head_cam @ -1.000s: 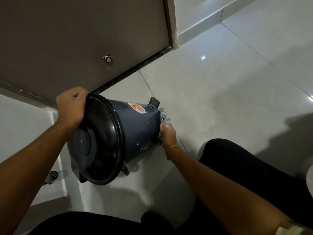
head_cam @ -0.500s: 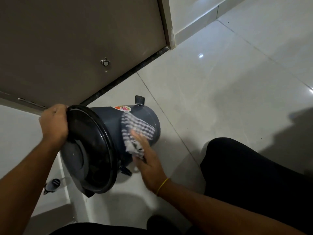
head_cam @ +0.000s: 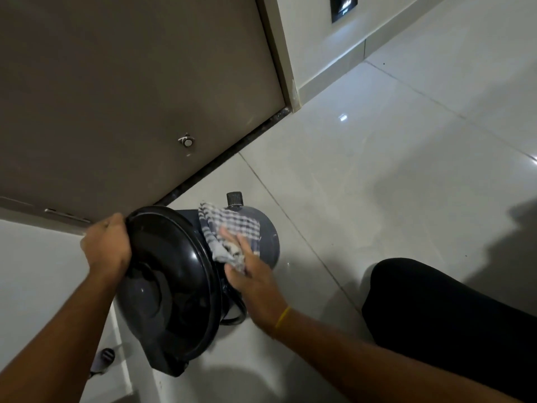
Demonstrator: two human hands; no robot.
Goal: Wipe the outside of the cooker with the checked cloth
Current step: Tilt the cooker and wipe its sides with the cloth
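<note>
Our right fingers (head_cam: 232,238) lie spread and flat on the checked cloth (head_cam: 232,228), pressing it against the curved grey side of the cooker (head_cam: 268,239); they are apart rather than curled around the fabric. The right hand (head_cam: 254,282) carries a yellow band (head_cam: 282,317) at the wrist. The cloth drapes over the upper side of the body, bunched toward the lid end and spread smoother toward the base. On the other side, our left hand (head_cam: 106,247) has its fingers closed around the rim of the black lid (head_cam: 174,274), gripping it at the top left edge. The cooker lies tipped on its side on the pale tiled floor (head_cam: 377,184), lid facing us, with a small black knob (head_cam: 234,198) sticking up from its far end. Just beyond it runs the bottom edge of a brown door (head_cam: 130,97) with a small metal stopper (head_cam: 186,140). Our dark-clothed knee (head_cam: 453,315) rests on the floor at the right.
</note>
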